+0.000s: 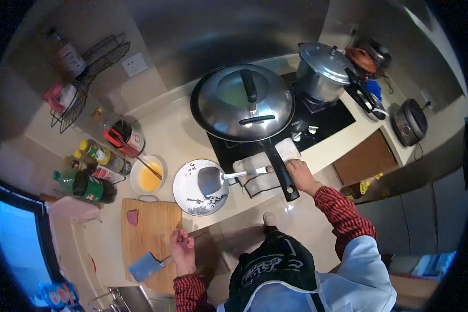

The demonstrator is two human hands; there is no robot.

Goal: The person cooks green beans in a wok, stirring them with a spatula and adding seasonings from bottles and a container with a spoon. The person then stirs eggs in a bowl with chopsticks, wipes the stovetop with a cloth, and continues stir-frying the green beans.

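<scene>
My left hand (183, 250) hovers at the right edge of the wooden cutting board (156, 236), fingers loosely curled and apart, holding nothing I can see. Close by, a cleaver (146, 267) lies on the board, its handle toward that hand. A small pink piece of food (132, 218) sits higher on the board. My right hand (302, 177) is at the counter's front edge, beside the wok handle (282, 174) and against a folded pale cloth (265, 179); its fingers look extended. A metal spatula (210, 180) rests across a patterned white plate (200, 207). The lidded wok (243, 104) covers the left burner.
A bowl of beaten egg (151, 179) with chopsticks (135, 153) stands left of the plate. Bottles (96, 188) line the left wall. A pressure cooker (322, 73) occupies the right burner. A wire rack (83, 86) hangs above. The sink (130, 300) is at lower left.
</scene>
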